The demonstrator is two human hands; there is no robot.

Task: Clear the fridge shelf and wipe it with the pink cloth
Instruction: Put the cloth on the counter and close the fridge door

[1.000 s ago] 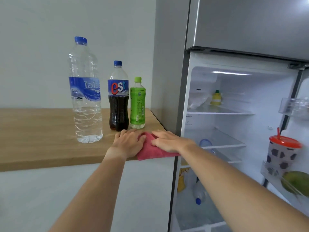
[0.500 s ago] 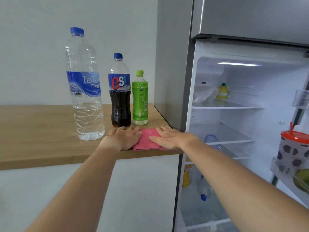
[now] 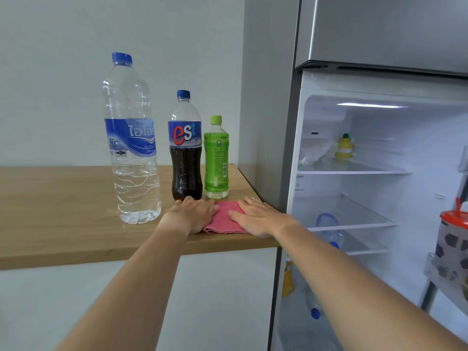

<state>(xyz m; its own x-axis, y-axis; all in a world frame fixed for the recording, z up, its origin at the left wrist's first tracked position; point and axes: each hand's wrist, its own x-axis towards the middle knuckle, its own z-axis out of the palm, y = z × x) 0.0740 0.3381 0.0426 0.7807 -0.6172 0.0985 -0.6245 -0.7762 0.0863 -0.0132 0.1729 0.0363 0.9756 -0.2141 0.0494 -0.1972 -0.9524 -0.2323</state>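
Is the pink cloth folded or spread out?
Folded: the cloth lies as a compact pad on the counter, both hands flat on it.

I see even, soft daylight; the fridge lamp [image 3: 371,105] glares white; wide-angle bending at the edges; focus sharp.

Noted at left: wooden counter [image 3: 63,198] against a pale wall [image 3: 50,84], right end butted to the grey fridge side panel [image 3: 268,97]. Above: grey freezer door [image 3: 379,29], closed. Inside the lit compartment, on the upper shelf [image 3: 367,169]: small yellow bottle [image 3: 344,146] with green cap, upright toward the back; clear plastic bag [image 3: 312,152] just beside it, to the left. Lower down, behind glass: clear bottle [image 3: 328,229] lying on its side, detail blurred. At the bottom: second clear bottle with a blue cap [image 3: 315,313], also lying down; yellow packet [image 3: 288,278] at the left wall. In the door bin [image 3: 440,272]: patterned cup [image 3: 453,239] with orange lid and red straw, upright.
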